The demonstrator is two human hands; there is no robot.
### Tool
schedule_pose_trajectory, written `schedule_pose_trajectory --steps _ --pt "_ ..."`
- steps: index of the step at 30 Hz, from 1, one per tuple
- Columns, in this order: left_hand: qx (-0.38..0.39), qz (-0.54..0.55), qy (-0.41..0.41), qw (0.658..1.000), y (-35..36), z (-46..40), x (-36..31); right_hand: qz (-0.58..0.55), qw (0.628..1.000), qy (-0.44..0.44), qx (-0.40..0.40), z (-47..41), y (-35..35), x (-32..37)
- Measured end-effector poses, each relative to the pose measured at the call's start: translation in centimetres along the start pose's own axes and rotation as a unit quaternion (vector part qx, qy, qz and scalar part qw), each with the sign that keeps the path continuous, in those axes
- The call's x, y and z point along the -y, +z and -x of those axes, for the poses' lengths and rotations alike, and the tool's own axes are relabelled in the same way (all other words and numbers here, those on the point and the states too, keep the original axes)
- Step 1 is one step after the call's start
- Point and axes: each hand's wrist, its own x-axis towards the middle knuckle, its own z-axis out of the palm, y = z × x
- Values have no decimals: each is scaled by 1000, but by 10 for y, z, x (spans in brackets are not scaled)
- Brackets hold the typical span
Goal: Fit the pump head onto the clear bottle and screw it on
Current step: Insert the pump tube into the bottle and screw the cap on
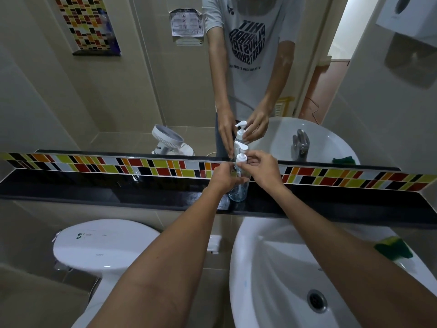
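A clear bottle (238,194) stands upright on the black ledge (118,192) below the mirror. The white pump head (241,151) sits on the bottle's neck, nozzle pointing left. My right hand (262,168) pinches the pump head's collar with fingertips. My left hand (224,177) is wrapped around the bottle's upper body and holds it steady. The bottle's neck and threads are hidden by my fingers. The mirror repeats both hands and the bottle.
A white sink (295,275) lies below the ledge at the right, with a green sponge (393,249) on its rim. A white toilet tank lid (104,245) sits lower left. A coloured tile strip (142,165) runs behind the ledge.
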Motion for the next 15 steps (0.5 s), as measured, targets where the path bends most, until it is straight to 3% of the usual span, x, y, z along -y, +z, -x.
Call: schedule_pose_trajectory --steps 8,11,13,15 --pt "4 1 -1 1000 0 1 -1 71 996 -11 -61 -1 -1 1" --pt "9 -5 1 1000 -1 3 -3 40 995 5 -91 0 -5 -6" --pt "10 -12 1 1000 -2 2 -4 -31 998 38 -42 -2 -6 -11" --pt "6 -18 2 1000 -2 2 -3 -106 991 54 57 -2 -5 -11"
